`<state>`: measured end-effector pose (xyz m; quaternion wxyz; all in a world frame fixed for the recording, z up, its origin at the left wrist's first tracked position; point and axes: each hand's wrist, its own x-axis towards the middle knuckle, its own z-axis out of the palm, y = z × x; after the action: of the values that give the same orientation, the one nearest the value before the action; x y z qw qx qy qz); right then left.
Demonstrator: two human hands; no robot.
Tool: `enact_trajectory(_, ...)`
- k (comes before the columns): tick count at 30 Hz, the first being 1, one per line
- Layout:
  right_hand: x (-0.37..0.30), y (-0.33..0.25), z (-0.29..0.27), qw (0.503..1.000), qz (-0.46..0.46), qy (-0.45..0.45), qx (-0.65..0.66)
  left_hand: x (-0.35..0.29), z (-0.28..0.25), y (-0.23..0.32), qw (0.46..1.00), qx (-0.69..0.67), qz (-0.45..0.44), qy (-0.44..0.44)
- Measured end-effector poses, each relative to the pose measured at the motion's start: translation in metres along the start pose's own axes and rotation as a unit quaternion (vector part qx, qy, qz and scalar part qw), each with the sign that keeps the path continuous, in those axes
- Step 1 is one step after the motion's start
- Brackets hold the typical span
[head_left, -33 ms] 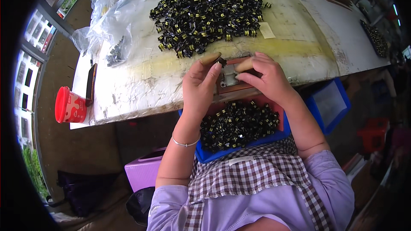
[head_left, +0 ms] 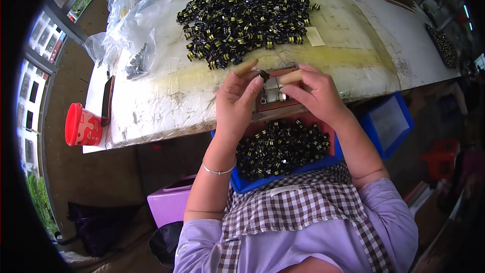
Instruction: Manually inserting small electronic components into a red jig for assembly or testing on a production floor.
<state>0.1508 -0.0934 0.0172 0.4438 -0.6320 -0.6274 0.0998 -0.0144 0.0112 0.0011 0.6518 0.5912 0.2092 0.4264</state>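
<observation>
- Little has changed against the picture just before: the left hand's [head_left: 234, 93] covered forefinger sits a trifle higher, and the right hand's [head_left: 318, 91] fingertips a trifle farther right, both close to the ridged metal block [head_left: 272, 94].
- Left grip: thumb and forefinger pinch a small dark part [head_left: 264, 75] at the upper left of the block. Whether the part touches the block cannot be told.
- Right grip: thumb and covered forefinger are bent toward each other at the block's right side. A pale glint shows by the thumb, but I cannot tell whether anything is held.
- The shift seems a small adjustment of the fingers, with the handling apparently at the same stage.
- The block sits on a reddish-brown board [head_left: 275, 105] near the front edge of the surface [head_left: 174, 83].
- Beyond the block lies a large pile of black-and-yellow pieces [head_left: 247, 15]; below it, toward the person, a blue tray [head_left: 247, 186] holds a heap of similar pieces [head_left: 283, 146]. Neither pile looks altered.
</observation>
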Motion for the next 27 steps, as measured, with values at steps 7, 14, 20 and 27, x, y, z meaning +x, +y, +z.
enact_trajectory(7,0.007,-0.013,0.011,0.975,-0.01,0.025,0.222,-0.007,0.014,0.014,0.984,-0.115,-0.116,-0.066)
enact_trajectory(14,0.012,-0.005,-0.001,0.997,0.052,0.044,0.022,0.025,-0.018,0.016,0.774,0.594,0.143,0.167)
enact_trajectory(20,0.013,0.008,0.007,0.983,-0.071,0.049,-0.161,0.03,-0.021,0.007,0.74,0.639,0.119,0.172)
enact_trajectory(27,0.009,0.01,0.0,0.99,-0.085,0.047,-0.102,0.016,-0.021,0.008,0.886,0.437,0.101,0.118)
